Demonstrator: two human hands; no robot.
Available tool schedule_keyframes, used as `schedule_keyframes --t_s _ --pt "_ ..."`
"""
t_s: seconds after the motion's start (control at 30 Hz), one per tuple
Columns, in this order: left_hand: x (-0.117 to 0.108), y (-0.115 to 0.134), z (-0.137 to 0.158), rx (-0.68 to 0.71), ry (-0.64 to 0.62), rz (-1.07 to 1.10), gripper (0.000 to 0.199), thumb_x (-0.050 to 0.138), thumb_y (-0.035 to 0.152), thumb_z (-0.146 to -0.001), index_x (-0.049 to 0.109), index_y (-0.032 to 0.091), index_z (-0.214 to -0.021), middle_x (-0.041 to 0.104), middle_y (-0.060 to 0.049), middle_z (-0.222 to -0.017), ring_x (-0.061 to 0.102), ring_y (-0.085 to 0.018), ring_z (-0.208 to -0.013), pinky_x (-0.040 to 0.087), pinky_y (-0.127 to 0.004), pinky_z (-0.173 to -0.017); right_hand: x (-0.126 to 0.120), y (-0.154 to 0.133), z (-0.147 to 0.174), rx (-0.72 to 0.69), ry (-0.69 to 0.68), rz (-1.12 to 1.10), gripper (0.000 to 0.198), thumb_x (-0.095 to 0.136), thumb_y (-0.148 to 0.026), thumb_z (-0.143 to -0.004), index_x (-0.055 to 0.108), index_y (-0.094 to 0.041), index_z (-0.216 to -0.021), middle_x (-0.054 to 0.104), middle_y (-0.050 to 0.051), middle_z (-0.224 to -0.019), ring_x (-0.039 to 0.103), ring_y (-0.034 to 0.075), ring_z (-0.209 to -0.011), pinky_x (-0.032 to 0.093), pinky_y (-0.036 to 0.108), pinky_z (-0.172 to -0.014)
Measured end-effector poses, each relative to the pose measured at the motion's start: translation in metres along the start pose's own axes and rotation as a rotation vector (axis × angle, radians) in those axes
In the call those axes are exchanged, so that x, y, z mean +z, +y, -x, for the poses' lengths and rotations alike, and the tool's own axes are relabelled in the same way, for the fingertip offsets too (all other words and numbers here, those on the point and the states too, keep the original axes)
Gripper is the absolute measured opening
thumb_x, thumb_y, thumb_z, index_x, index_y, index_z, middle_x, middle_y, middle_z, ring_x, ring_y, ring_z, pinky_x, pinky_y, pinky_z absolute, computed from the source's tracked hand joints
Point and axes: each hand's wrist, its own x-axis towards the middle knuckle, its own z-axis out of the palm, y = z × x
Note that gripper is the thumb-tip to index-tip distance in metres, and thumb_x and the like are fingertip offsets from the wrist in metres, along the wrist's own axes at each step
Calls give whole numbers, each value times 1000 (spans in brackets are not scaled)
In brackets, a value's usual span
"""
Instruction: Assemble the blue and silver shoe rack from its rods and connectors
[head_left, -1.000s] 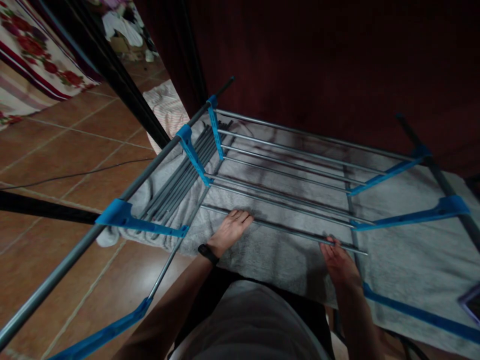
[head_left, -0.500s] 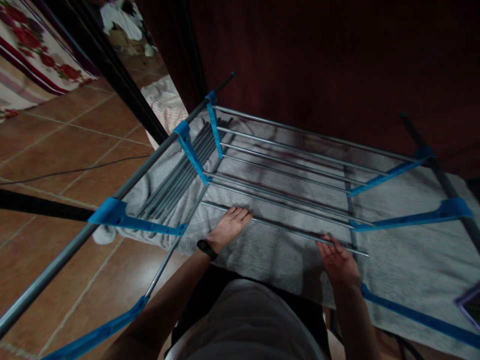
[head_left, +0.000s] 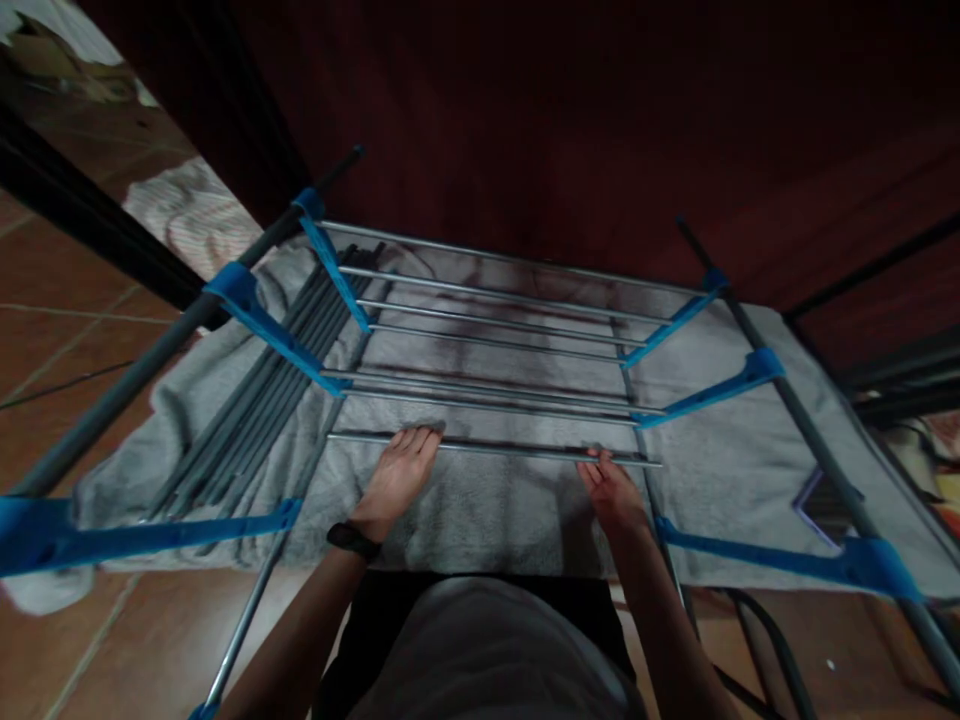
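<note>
A loose metal rod [head_left: 510, 451] runs crosswise between my hands. My left hand [head_left: 405, 455], with a dark band at the wrist, is closed over it from above, left of its middle. My right hand [head_left: 609, 480] grips it palm up near its right end, fingertips around it. Both rod ends are free of the blue brackets. Just beyond it, several thinner rods [head_left: 487, 295] span the rack frame between blue plastic brackets on the left [head_left: 334, 275] and right [head_left: 679, 395]. A nearer pair of brackets, left [head_left: 187, 538] and right [head_left: 757, 550], has no rod across it.
A bundle of grey tubes [head_left: 259, 395] lies at left on the grey blanket [head_left: 480, 520]. Long side poles [head_left: 150, 365] flank the rack. A dark red curtain [head_left: 525, 130] hangs behind, and a purple-edged object [head_left: 821, 510] lies at right. Tiled floor [head_left: 60, 610] shows lower left.
My view has turned to the right, so the rack appears shifted left. The rod now lies more level in view, with both hands still on it.
</note>
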Motion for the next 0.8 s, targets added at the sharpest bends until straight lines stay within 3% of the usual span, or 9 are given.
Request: schedule_keyframes --t_s 0.27,0.57,0.8 --pt "5 -8 2 34 130 -53 33 41 14 -96 64 14 -118 69 -14 -112 62 -27 -105 44 -42 -96 4 -2 1 121 15 -61 15 74 -29 -74 66 -23 -86 75 2 -96 71 17 -97 58 37 -94" --pt "7 -15 0 92 217 -52 33 44 16 -95 59 15 -124 69 -12 -111 62 -26 -98 43 -41 -92 14 -6 12 77 -92 -160 23 84 -24 -71 71 -24 -89 78 0 -93 74 16 -88 60 33 -90" --pt "8 -21 -2 125 225 68 24 41 27 -98 55 19 -115 67 -8 -95 63 -26 -91 46 -40 -84 18 -7 16 76 -149 -191 24 85 -34 -75 68 -20 -85 78 2 -92 73 14 -80 60 28 -82"
